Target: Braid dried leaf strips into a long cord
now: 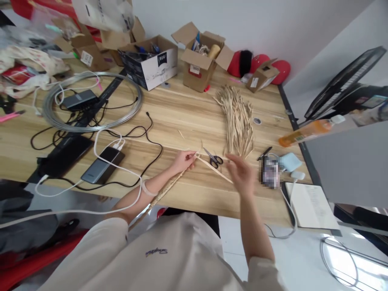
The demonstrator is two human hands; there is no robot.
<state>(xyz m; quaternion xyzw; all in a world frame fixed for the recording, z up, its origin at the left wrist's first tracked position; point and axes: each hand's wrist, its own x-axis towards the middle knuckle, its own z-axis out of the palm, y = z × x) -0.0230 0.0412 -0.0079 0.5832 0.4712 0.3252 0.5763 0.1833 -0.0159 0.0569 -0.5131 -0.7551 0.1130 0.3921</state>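
My left hand [183, 161] is closed in a pinch on the end of a straw braid [163, 191], which slants down past my forearm and over the table's front edge. From the pinch a loose pale strand [214, 170] runs right, toward my other hand. My right hand [242, 173] is blurred; its fingers look loosely apart, with no grip visible. It hovers by the lower end of a bundle of dry straw strips [238, 121]. Between my hands lie black-handled scissors [215, 160], partly spread. Whether the strand touches my right hand is hidden.
A wire coil [138, 103], black cables and a power bank [103, 165] occupy the left. A white cable [140, 190] crosses above my left arm. Cardboard boxes [198, 68] line the back. At right are an orange bottle [306, 131], a notebook [312, 206] and a fan [342, 81].
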